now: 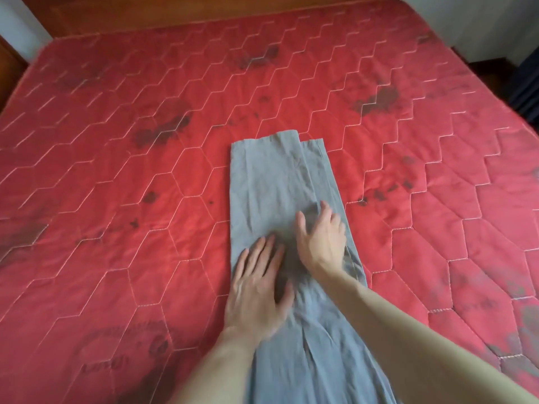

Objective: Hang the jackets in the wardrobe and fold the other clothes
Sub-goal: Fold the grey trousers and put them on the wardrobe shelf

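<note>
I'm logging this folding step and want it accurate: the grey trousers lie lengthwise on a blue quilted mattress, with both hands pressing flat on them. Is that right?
Not quite: the mattress is red, not blue, as the head view shows. The rest holds: the grey trousers lie lengthwise on the quilted mattress, and the left hand and right hand both press on them with fingers spread.

Plain grey trousers (271, 182) under both hands; around them, red mattress (116, 141) quilted in pale hexagons, blotched dark.
</note>
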A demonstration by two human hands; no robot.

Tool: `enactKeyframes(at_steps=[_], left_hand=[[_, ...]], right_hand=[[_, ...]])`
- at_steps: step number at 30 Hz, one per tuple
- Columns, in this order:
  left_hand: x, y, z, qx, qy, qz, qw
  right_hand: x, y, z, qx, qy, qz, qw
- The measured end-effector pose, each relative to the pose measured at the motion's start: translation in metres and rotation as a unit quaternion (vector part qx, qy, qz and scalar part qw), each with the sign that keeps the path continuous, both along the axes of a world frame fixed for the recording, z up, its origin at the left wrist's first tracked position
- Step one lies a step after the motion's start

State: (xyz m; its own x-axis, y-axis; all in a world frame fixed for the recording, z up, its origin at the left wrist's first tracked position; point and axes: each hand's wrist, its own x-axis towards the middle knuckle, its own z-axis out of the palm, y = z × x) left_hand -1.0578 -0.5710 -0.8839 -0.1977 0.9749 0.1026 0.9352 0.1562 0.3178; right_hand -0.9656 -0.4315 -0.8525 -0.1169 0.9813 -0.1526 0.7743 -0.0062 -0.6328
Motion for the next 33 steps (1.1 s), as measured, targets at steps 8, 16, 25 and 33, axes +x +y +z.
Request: enactKeyframes(at_steps=[8,16,25,33], left_hand=[[0.002,-0.001,-0.006,0.014,0.021,0.005,1.0],[-0.011,0.003,0.011,0.07,0.005,0.035,0.997],[-0.109,0.044,-0.018,0.024,0.021,0.127,0.991],[-0.111,0.04,-0.015,0.051,0.021,0.125,0.991]], right_hand=[[-0.046,0.118,0.019,-0.077,0.016,0.027,0.997],[-0.021,0.092,-0.01,0.136,-0.163,0.098,0.972],[-0.023,0.094,-0.022,0.182,-0.141,0.081,0.97],[-0.025,0.103,-0.003,0.08,-0.109,0.072,0.988]])
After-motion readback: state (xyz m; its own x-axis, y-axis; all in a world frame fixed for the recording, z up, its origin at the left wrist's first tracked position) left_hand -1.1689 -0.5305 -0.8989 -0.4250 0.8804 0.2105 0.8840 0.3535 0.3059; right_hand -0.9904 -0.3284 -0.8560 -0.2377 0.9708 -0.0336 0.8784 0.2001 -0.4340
